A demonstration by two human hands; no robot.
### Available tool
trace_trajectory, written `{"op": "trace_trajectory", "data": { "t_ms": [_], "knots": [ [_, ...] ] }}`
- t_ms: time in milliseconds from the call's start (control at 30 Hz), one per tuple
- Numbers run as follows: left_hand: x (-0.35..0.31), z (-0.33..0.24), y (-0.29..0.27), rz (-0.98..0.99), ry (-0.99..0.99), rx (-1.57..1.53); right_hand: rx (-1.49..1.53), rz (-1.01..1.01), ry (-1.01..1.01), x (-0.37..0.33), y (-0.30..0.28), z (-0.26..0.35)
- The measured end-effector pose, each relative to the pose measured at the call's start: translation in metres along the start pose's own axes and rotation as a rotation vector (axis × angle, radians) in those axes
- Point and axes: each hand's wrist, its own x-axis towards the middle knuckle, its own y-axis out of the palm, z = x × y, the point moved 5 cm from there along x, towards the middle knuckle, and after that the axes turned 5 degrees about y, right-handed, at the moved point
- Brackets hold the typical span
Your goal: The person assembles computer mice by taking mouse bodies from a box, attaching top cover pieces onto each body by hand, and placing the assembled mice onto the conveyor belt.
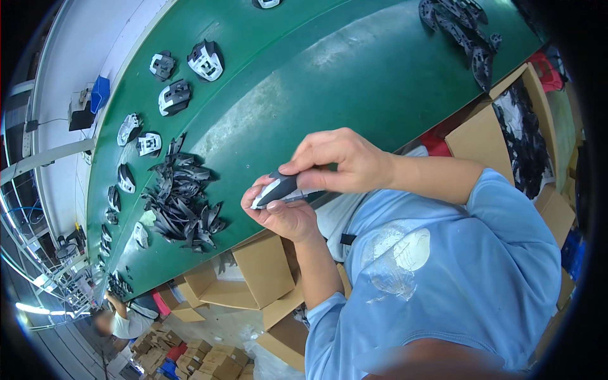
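A black-and-white computer mouse shell point(278, 190) is held between my two hands, above the near edge of the green table. My left hand point(285, 218) cups it from below, with fingers curled round its white end. My right hand point(345, 161) grips its dark side from above, thumb and fingers pressing on it. The right fingers partly hide the shell's near end. On the table to the left lies a heap of black curved plastic parts point(180, 202). Beyond the heap, several similar white-and-black shells point(206, 61) sit spread out.
The green table point(285, 126) curves across the view. More black parts point(465, 38) lie at its far right. Open cardboard boxes point(263, 269) stand below the near edge, and another box point(484, 142) on the right holds dark parts. Another person point(130, 323) is at the far lower left.
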Motion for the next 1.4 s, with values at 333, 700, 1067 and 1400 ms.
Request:
{"op": "trace_trajectory", "data": {
  "t_ms": [333,700,1067,1400],
  "knots": [
    [-0.002,-0.002,0.000,0.155,-0.023,0.049,0.447,0.087,0.374,-0.009,0.002,-0.035],
    [-0.007,0.004,-0.003,0.023,-0.001,0.153,0.126,-0.008,0.203,-0.011,-0.001,-0.022],
    [-0.012,0.013,0.007,-0.027,-0.065,0.153,0.007,-0.060,0.075,-0.022,0.001,-0.036],
    [0.010,0.001,0.037,0.092,0.152,-0.064,0.618,-0.103,0.240,-0.028,0.014,-0.041]
  ]
}}
